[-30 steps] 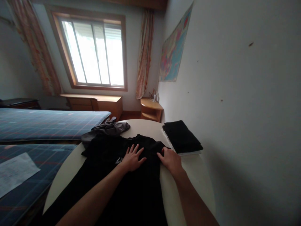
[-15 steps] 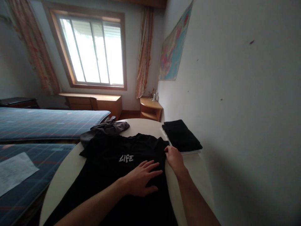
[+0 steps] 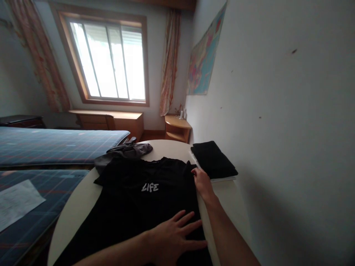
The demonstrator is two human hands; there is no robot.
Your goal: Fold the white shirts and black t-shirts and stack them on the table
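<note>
A black T-shirt [image 3: 130, 207] with white "LIFE" lettering lies spread out on a round pale table [image 3: 69, 210], its neckline at the far side. My left hand [image 3: 174, 236] rests flat on the lower right part of the shirt, fingers spread. At the right sleeve, my right hand [image 3: 202, 183] is closed, with thumb and fingers pinching the cloth by the shirt's edge. Just beyond that hand sits a folded stack of black cloth [image 3: 213, 159], something white showing beneath it.
A crumpled dark grey garment [image 3: 130, 149] lies at the table's far left edge. Two plaid mattresses [image 3: 55, 147] stand to the left, the nearer bearing a sheet of paper [image 3: 19, 203]. A white wall [image 3: 277, 155] runs close along the right. Beyond are a corner shelf [image 3: 177, 122] and a desk [image 3: 127, 115].
My left hand has slid down the shirt toward me and a little right, fingers spreading wider. My right hand has shifted slightly left at the sleeve.
</note>
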